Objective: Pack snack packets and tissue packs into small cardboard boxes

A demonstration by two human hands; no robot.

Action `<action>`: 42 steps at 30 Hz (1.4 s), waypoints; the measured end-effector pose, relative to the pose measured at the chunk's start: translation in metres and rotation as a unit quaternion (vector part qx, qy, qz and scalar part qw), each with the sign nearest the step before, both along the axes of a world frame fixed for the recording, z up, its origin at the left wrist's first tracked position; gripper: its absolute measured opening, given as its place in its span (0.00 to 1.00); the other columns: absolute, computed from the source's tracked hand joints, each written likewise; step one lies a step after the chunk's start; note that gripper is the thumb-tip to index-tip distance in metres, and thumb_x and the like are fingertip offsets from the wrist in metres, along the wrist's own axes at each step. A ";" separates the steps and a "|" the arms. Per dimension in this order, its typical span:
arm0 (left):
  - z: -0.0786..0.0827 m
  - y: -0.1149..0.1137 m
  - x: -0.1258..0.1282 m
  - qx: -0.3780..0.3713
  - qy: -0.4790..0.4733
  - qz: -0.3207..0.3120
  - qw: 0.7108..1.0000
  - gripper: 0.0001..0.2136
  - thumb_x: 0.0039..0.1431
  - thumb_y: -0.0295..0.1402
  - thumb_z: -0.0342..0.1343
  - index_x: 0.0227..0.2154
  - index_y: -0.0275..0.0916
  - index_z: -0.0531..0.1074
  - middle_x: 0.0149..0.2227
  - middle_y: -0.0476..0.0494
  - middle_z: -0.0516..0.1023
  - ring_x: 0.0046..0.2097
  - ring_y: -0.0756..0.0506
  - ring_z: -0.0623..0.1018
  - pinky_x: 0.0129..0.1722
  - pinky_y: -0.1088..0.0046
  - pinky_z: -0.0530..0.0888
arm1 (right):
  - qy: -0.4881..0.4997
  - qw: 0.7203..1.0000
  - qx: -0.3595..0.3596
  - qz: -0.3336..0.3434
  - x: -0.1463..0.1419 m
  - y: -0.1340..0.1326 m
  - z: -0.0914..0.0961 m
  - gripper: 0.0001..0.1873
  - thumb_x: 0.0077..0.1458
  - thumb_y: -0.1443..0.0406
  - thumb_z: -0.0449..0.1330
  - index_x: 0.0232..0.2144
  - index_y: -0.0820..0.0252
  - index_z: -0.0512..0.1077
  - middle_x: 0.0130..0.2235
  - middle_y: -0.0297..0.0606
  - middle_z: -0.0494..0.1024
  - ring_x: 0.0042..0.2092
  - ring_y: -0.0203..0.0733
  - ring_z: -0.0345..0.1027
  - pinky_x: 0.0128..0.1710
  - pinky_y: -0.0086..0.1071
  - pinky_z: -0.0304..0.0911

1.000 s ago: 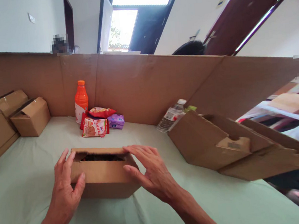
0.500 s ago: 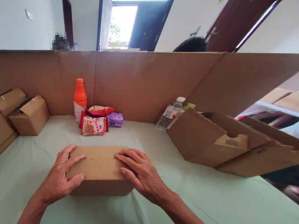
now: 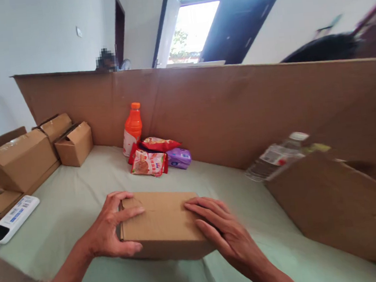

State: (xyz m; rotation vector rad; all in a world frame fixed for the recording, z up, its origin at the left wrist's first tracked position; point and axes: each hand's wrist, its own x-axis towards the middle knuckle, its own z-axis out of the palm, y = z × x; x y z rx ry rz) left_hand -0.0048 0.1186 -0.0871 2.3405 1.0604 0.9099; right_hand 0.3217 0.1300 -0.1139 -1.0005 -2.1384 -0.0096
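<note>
A small brown cardboard box (image 3: pixel 164 221) lies closed on the pale green tablecloth (image 3: pixel 80 200) in front of me. My left hand (image 3: pixel 111 228) grips its left end, thumb underneath at the front and fingers over the top edge. My right hand (image 3: pixel 223 230) lies on the box's right end with fingers stretched across the top flap. Beyond the box stand an orange drink bottle (image 3: pixel 132 127), two red snack packets (image 3: pixel 150 161) and a purple packet (image 3: pixel 179 157).
A tall cardboard wall (image 3: pixel 237 105) runs along the table's back. Several closed boxes (image 3: pixel 23 159) are stacked at the left, beside a white power strip (image 3: pixel 14 217). A large open carton (image 3: pixel 334 206) and a lying water bottle (image 3: pixel 276 157) are at the right. A person's head shows behind the wall.
The box's top flaps went from open to closed under my hands. My view has swung left, bringing the power strip into sight and pushing the large carton to the right edge.
</note>
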 end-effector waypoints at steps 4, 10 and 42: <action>-0.012 -0.013 0.004 0.039 -0.045 0.037 0.998 0.33 0.41 0.35 0.69 0.55 0.46 0.73 0.59 0.37 0.62 0.61 0.34 0.64 0.61 0.47 0.67 | -0.007 1.000 0.023 0.016 -0.007 0.016 -0.005 0.18 0.69 0.64 0.48 0.53 0.54 0.73 0.54 0.40 0.78 0.56 0.45 0.69 0.56 0.41 0.66; -0.018 -0.030 -0.011 0.116 -0.042 0.172 0.977 0.31 0.42 0.32 0.65 0.55 0.44 0.73 0.55 0.38 0.63 0.56 0.36 0.67 0.57 0.51 0.71 | 0.042 0.995 0.049 -0.076 -0.049 0.051 -0.008 0.22 0.70 0.58 0.46 0.59 0.55 0.68 0.60 0.45 0.73 0.63 0.51 0.63 0.57 0.50 0.62; -0.003 0.063 -0.202 0.193 0.069 0.570 0.796 0.24 0.51 0.41 0.60 0.51 0.39 0.73 0.53 0.35 0.65 0.59 0.33 0.66 0.63 0.52 0.59 | -0.022 0.994 -0.094 -0.048 -0.094 0.041 -0.123 0.17 0.61 0.64 0.54 0.48 0.59 0.76 0.54 0.48 0.78 0.54 0.53 0.72 0.51 0.50 0.66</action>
